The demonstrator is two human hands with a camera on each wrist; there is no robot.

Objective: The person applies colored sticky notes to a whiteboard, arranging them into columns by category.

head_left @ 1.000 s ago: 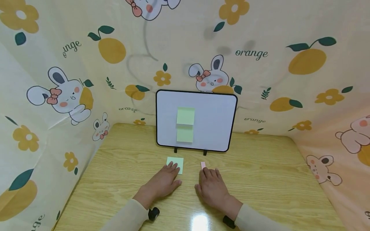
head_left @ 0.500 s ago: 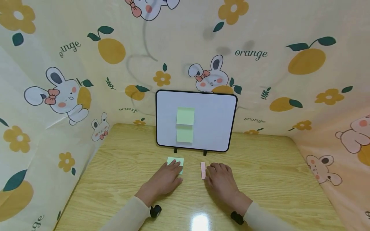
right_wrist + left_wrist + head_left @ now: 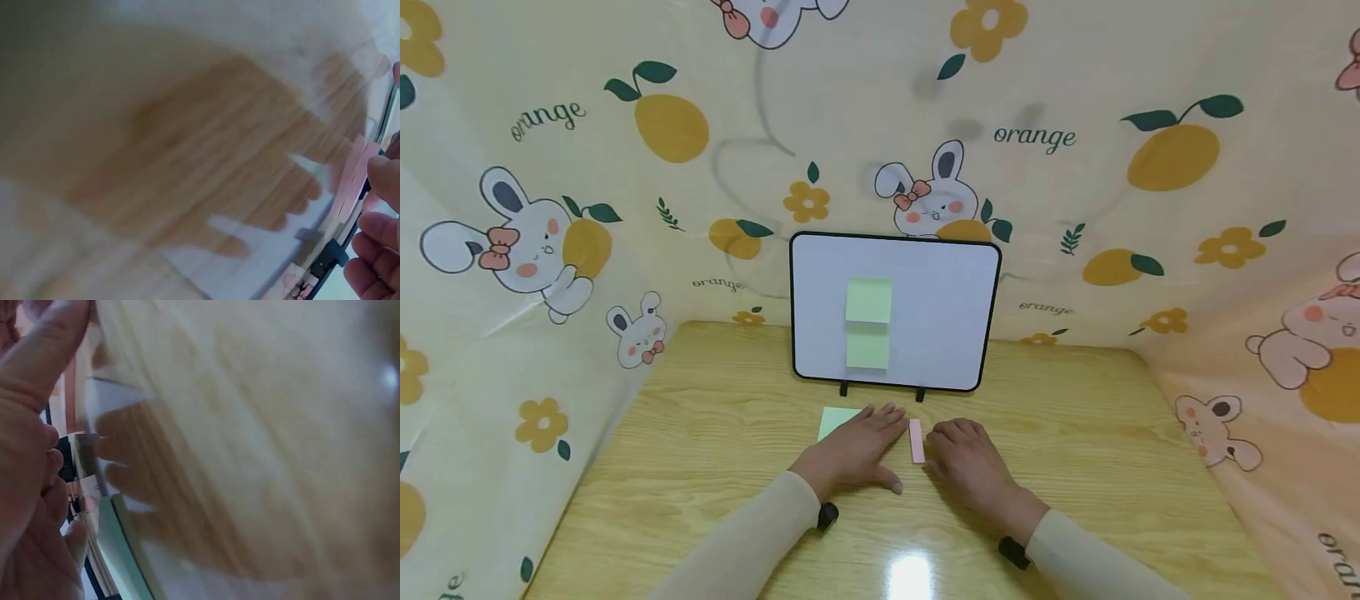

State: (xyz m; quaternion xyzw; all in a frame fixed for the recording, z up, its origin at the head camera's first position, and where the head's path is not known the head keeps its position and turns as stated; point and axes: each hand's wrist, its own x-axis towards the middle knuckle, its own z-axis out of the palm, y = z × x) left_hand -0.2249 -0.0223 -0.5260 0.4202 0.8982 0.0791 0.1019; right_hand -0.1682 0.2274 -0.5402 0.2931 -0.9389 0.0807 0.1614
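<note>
On the table lies a narrow pink sticky-note strip [image 3: 917,442], seemingly a small pad, between the two hands. My left hand [image 3: 859,446] is just left of it, fingers extended and thumb apart, low over the wood. It partly covers a square pale-green sticky-note pad [image 3: 837,419], whose edge also shows in the left wrist view. To the strip's right is my right hand [image 3: 970,467], fingers loosely bent, thumb side close to the strip [image 3: 353,178]. Whether it touches the strip I cannot tell. Neither hand holds anything.
Behind the hands, a black-framed whiteboard [image 3: 940,312] stands on small black feet. Two pale-green notes, an upper note [image 3: 868,300] and a lower note [image 3: 867,348], stick to it one above the other. A printed cloth [image 3: 1045,200] surrounds the wooden table [image 3: 1060,400].
The right hand has moved off the pink strip to its right side. My left hand has slid right from the green pad toward the strip. The head view has shifted slightly.
</note>
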